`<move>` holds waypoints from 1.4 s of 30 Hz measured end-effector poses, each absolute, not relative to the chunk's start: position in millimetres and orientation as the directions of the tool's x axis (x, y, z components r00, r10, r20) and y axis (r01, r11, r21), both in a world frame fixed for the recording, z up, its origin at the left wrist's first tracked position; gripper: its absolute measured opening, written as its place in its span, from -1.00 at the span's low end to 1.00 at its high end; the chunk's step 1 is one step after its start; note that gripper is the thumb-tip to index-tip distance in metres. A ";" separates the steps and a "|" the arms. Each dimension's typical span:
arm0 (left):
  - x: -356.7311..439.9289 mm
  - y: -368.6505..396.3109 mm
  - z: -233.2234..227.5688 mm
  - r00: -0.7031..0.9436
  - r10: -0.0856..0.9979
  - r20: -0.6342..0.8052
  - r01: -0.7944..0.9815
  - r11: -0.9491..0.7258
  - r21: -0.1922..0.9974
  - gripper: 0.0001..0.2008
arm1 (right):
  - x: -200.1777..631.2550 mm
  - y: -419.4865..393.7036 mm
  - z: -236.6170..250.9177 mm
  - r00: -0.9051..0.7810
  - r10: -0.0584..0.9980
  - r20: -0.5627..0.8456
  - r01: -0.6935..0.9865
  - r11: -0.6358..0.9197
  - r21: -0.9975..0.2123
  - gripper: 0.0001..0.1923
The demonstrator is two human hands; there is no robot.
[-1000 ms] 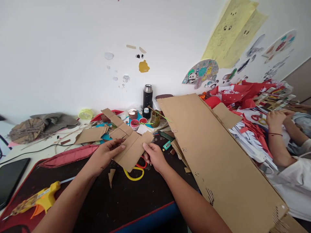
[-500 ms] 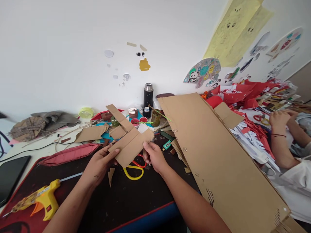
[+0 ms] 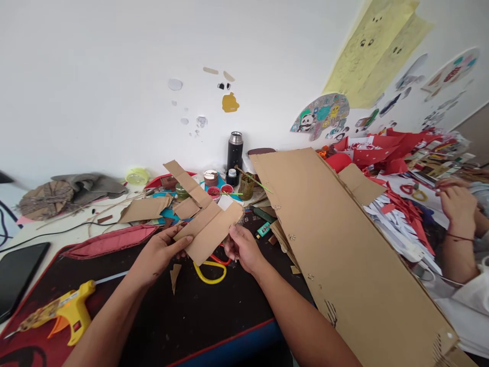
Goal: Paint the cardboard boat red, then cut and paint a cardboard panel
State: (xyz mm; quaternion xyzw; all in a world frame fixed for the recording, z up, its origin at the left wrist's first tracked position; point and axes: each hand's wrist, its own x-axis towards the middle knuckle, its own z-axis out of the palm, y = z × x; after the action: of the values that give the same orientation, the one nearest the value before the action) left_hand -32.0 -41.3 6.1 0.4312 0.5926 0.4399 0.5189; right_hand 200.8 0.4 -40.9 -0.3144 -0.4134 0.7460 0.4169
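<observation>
Between my two hands I hold a piece of brown cardboard (image 3: 210,232), tilted above the dark mat (image 3: 183,316). A narrow cardboard strip (image 3: 185,181) sticks out from its upper left side. My left hand (image 3: 166,250) pinches the lower left edge, thumb on top. My right hand (image 3: 244,247) grips the right edge between thumb and fingers. Scissors with red and yellow handles (image 3: 211,279) lie on the mat beneath, their blades hidden by the cardboard. A small cardboard scrap (image 3: 174,278) lies beside them.
A yellow glue gun (image 3: 71,311) lies at the left near a dark phone or tablet (image 3: 21,278). One large cardboard sheet (image 3: 351,250) slants across the right. Paint pots (image 3: 211,178) and a black flask (image 3: 235,153) stand by the wall. A co-worker's hands (image 3: 458,204) are far right.
The cardboard stays in both my hands and has tilted slightly. The view has shifted a little. At the far right, the co-worker's hands have moved rightward.
</observation>
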 end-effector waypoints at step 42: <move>3.9 -33.4 -9.0 -0.328 0.897 -0.295 -0.451 0.126 0.884 -0.35 | 198.7 0.9 -42.3 -0.333 0.935 -0.120 -0.364 -0.245 -0.899 -0.34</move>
State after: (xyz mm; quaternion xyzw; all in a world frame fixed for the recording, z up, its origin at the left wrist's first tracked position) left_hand 3.9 -33.4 -9.0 0.2139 0.5222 0.6256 0.5387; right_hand 198.7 0.9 -42.3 -0.3500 -0.4082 0.7070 0.4594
